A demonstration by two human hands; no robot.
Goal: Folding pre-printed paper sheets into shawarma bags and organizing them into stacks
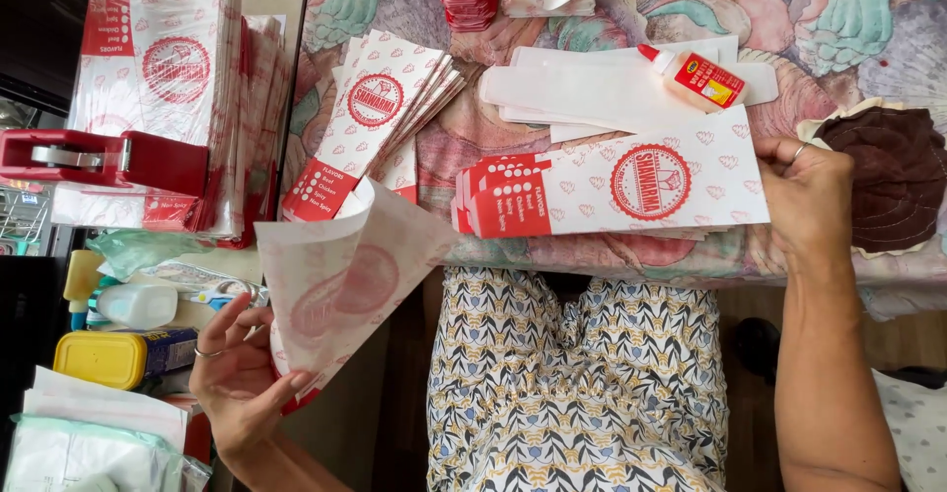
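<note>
Two hands work with red-and-white paper bags at a flowered table.

The left hand (237, 374) sits in the lower left of the frame, palm turned up and fingers spread, pinching the bottom edge of a curled paper bag (340, 275) between thumb and fingertips; the bag rises from the hand toward the frame's middle, its mouth rolled open. The right arm reaches up from the lower right, and the right hand (811, 201) rests at the right end of a flat stack of bags (612, 188) lying across the table edge (819, 265), fingers curled over the stack's end, gripping it. A glue bottle (692, 76) lies on plain white sheets (592, 88) just above that stack. A fanned pile of bags (380, 122) lies left of centre, and a red tape dispenser (104, 157) stands at the far left.
</note>
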